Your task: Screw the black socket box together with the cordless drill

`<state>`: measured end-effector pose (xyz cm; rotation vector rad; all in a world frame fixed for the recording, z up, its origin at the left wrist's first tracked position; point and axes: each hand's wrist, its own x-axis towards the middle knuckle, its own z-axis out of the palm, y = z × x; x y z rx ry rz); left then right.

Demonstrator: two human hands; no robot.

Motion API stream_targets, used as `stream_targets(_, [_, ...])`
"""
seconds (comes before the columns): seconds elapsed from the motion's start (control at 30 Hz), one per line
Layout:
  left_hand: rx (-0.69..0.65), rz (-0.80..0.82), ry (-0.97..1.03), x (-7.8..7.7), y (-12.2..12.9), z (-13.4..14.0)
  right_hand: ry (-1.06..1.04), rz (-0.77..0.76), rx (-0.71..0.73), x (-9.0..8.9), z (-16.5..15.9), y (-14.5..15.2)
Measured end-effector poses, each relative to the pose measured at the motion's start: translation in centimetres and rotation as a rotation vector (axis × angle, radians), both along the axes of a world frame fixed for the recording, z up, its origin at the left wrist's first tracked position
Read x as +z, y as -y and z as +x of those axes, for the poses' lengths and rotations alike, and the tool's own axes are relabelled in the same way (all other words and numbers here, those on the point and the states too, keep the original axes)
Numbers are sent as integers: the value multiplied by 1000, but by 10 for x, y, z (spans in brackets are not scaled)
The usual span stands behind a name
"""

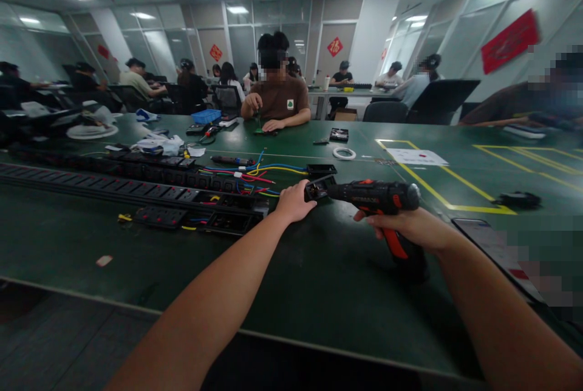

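The drill (378, 195) is black, broken up by orange panels, and the small housing (319, 187) is plain black. Loose wires (282, 166) show blue, yellow and red. The long power strip (91, 184) is black, dotted with red. Dark green covers the counter (127, 275), ruled with yellow lines (483, 209) (a bright blue basket (206, 116) breaks the green too). A co-worker's brown shirt (277, 98) bears a white patch with a green mark.

left forearm (223, 278): bare, slanting forward and inward | left hand (295, 201): curled in a grip | right forearm (494, 303): bare, angled inward | right hand (407, 226): closed in a grip
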<state>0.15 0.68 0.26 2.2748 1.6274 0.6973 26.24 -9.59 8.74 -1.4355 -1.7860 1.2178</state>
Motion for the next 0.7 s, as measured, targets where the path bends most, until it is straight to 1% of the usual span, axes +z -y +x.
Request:
stream_targets(0.27, [-5,16,2,-3,-2,0,-15,19,15,-4,2,-2])
stream_targets(0.5, [-9,21,-4,-1,-1,-1,22,21,13,0,0,0])
stream_targets(0.7, [-3,3,-4,0,0,-1,26,-1,13,-6,2,-3])
